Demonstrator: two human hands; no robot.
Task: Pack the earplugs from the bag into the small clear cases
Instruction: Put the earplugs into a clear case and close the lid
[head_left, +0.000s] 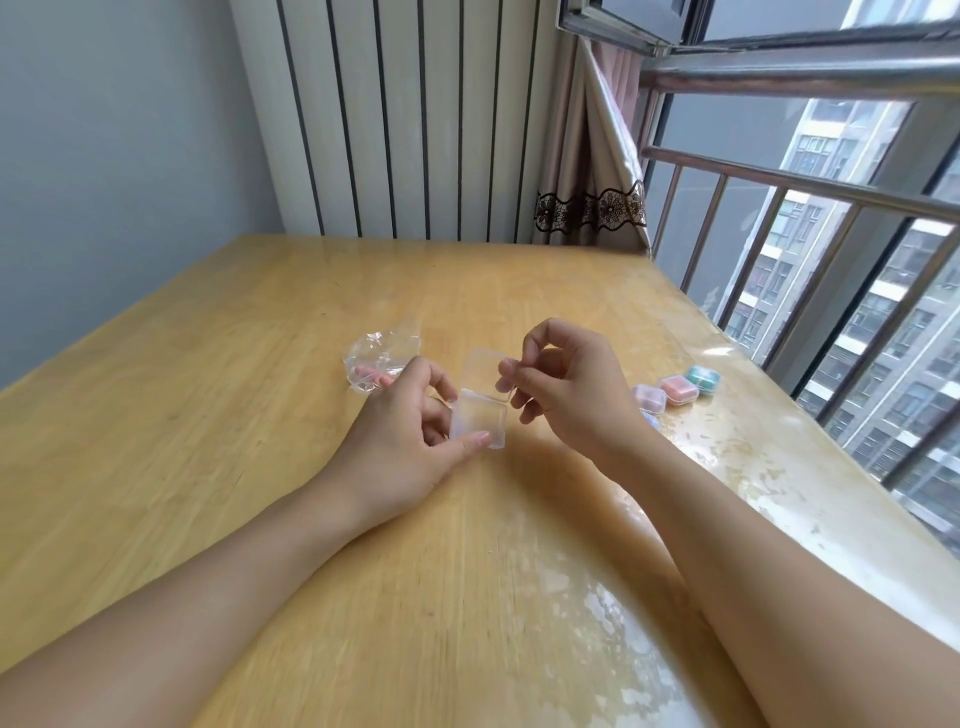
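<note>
Left hand (415, 415) grips the base of an open, empty clear case (479, 420) just above the wooden table (208, 415), thumb along its near edge; right hand (563, 371) pinches the raised lid's far corner. Crumpled clear bag (382, 358) with pink earplugs (363, 372) lies just beyond the left fingers, partly hidden by them. 3 filled cases, lilac (649, 399), pink (678, 389), teal (698, 378), sit in a row right of the right hand near the window railing (779, 182); a 4th, bluish (650, 420), peeks from behind the right wrist.
</note>
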